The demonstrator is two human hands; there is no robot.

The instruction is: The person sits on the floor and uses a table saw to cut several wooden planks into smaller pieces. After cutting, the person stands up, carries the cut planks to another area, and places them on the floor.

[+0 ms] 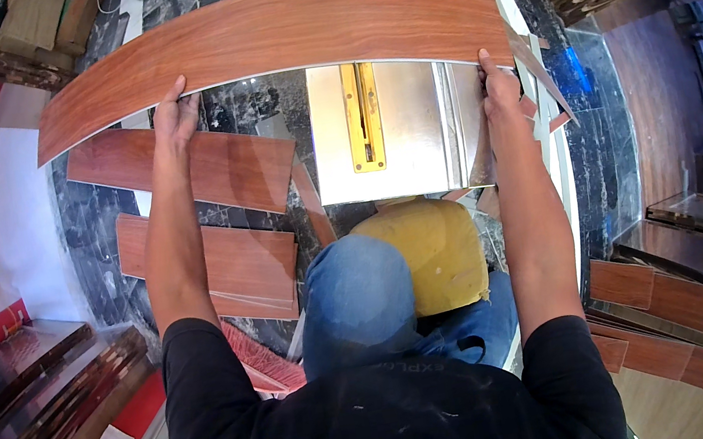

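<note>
A long reddish wood-grain plank (276, 34) spans the top of the view, held up by both hands along its near edge. My left hand (174, 114) grips it left of centre, and my right hand (499, 84) grips it near its right end. Below it is a metal saw table (406, 156) with a yellow slotted insert (367, 143), partly covered by the plank at its far side. Shorter planks (188, 172) lie to the left of the saw table, with a further stack (232, 280) nearer my left knee.
I kneel by a yellow pad (439, 251) on a dark marble floor (89, 243). A red bristled broom (259, 363) lies left of my knee. Offcuts and pale strips (549, 133) lie at the right, more planks (666, 344) at lower right, stacked sheets (37, 380) at lower left.
</note>
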